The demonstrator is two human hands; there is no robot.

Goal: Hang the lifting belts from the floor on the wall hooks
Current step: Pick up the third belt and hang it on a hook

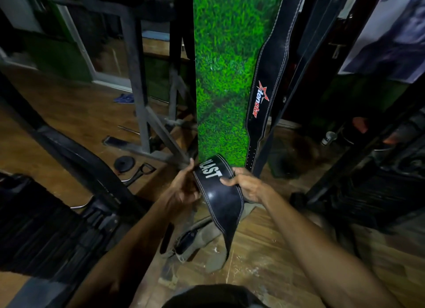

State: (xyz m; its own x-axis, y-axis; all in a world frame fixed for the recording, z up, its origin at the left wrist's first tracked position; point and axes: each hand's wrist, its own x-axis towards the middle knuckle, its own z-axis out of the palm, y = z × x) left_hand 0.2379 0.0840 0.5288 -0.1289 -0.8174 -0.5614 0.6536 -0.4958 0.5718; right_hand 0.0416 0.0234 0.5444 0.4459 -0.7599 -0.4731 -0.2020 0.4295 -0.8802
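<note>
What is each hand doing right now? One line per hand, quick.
Left hand: closed, fingers gripping the left edge of the black lifting belt.
Right hand: closed, fingers gripping the same belt's right edge.

hanging belt (264, 82) top cut off, hooks unseen

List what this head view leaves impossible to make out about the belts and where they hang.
- Wall hooks: cut off by the top edge; the hanging belt runs out of frame.
- Printed word on the held belt: its start curls out of sight.
- Left hand fingers: behind that belt.
- Floor belt: dim, partly covered by the held belt.
</note>
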